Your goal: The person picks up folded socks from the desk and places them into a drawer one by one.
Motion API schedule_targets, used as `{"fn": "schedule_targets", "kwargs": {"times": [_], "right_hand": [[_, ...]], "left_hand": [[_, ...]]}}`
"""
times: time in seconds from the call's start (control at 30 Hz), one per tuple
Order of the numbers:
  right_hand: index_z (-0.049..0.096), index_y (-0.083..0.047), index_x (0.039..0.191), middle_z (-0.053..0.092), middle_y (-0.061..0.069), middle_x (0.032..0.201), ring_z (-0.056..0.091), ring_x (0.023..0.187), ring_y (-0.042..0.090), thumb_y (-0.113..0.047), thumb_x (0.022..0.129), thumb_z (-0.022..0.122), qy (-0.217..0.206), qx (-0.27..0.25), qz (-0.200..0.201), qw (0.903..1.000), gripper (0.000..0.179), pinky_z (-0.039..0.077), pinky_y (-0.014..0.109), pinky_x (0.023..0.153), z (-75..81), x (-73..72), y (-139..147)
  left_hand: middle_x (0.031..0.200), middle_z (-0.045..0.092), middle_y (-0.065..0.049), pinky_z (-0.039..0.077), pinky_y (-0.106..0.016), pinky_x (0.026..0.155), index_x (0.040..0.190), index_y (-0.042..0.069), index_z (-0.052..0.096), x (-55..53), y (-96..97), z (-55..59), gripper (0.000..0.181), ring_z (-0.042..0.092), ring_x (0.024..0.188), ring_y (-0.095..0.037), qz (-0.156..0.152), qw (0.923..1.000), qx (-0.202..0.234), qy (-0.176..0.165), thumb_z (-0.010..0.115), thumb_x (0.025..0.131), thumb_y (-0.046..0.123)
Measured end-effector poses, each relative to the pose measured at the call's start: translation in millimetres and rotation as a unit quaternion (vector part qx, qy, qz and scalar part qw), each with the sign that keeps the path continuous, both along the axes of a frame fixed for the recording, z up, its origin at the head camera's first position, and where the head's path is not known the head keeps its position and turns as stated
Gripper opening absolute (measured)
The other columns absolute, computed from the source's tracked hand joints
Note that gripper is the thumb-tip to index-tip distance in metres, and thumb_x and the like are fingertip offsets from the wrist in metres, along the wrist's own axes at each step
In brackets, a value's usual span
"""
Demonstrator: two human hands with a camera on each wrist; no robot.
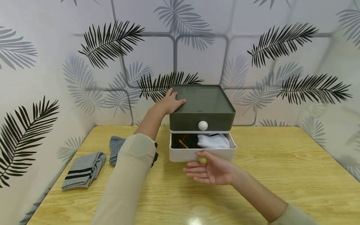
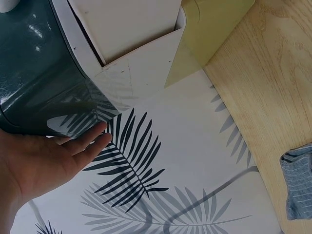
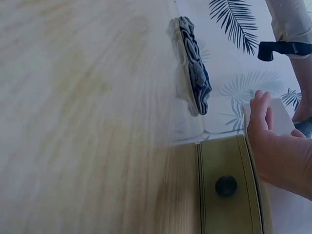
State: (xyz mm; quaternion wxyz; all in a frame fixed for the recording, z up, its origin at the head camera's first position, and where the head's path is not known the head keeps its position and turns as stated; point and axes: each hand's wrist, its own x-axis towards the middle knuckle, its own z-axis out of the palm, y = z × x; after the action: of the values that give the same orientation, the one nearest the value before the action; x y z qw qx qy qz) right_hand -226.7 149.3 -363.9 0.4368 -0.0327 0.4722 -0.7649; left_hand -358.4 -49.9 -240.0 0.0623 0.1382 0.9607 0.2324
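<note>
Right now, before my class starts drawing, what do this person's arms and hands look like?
On the left, a long beige fabric sleeve, with a black strap near its end. On the right, a pale beige sleeve shows only partly. The left hand and right hand are bare, without gloves.

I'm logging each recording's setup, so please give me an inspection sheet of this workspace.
Surface: wood-grain tabletop, glare near its front.
Job's things: two-drawer box; dark upper drawer closed, with a white knob; white lower drawer pulled out, holding a white textile and a dark item.
Clutter: folded striped gray socks; folded blue-gray socks, partly behind the left sleeve in the head view.
Grippers: left hand rests on the box's top left edge; right hand touches the yellow-green knob, fingers extended.
Cables: nothing seen.
Surroundings: leaf-print backdrop behind the tabletop.
</note>
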Motion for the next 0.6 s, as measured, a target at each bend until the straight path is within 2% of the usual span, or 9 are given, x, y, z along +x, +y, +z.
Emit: {"fn": "schedule_targets", "kwargs": {"times": [0.13, 0.4, 0.6], "right_hand": [[0.030, 0.008, 0.136, 0.058, 0.015, 0.118, 0.056, 0.108, 0.025, -0.039, 0.097, 0.038, -0.002, 0.001, -0.012, 0.9999, 0.062, 0.042, 0.031, 0.093, 1.3, -9.3, -1.7], [0.017, 0.006, 0.143, 0.060, 0.014, 0.115, 0.057, 0.106, 0.023, -0.039, 0.097, 0.038, -0.005, 0.007, -0.026, 0.9996, 0.068, 0.043, 0.029, 0.090, 4.4, -27.1, -6.1], [0.020, 0.004, 0.143, 0.061, 0.013, 0.113, 0.058, 0.105, 0.022, -0.038, 0.097, 0.040, -0.008, 0.014, -0.039, 0.9991, 0.066, 0.044, 0.029, 0.089, 4.3, -42.3, -7.1]], "left_hand": [[0.152, -0.011, -0.006, 0.021, -0.047, 0.105, 0.149, 0.010, 0.010, -1.2, -0.1, 0.1, 0.068, 0.006, 0.137, -0.028, 0.000, 1.0000, 0.000, -0.002, 0.031, 0.098, 0.048], [0.152, -0.011, -0.005, 0.022, -0.047, 0.104, 0.149, 0.010, 0.010, -3.0, -0.1, -0.2, 0.068, 0.007, 0.137, -0.028, 0.003, 1.0000, -0.002, -0.004, 0.031, 0.097, 0.049], [0.152, -0.011, -0.005, 0.021, -0.047, 0.105, 0.149, 0.010, 0.010, -3.4, -0.4, 0.1, 0.067, 0.006, 0.137, -0.028, 0.003, 1.0000, -0.003, -0.004, 0.030, 0.098, 0.049]]}}
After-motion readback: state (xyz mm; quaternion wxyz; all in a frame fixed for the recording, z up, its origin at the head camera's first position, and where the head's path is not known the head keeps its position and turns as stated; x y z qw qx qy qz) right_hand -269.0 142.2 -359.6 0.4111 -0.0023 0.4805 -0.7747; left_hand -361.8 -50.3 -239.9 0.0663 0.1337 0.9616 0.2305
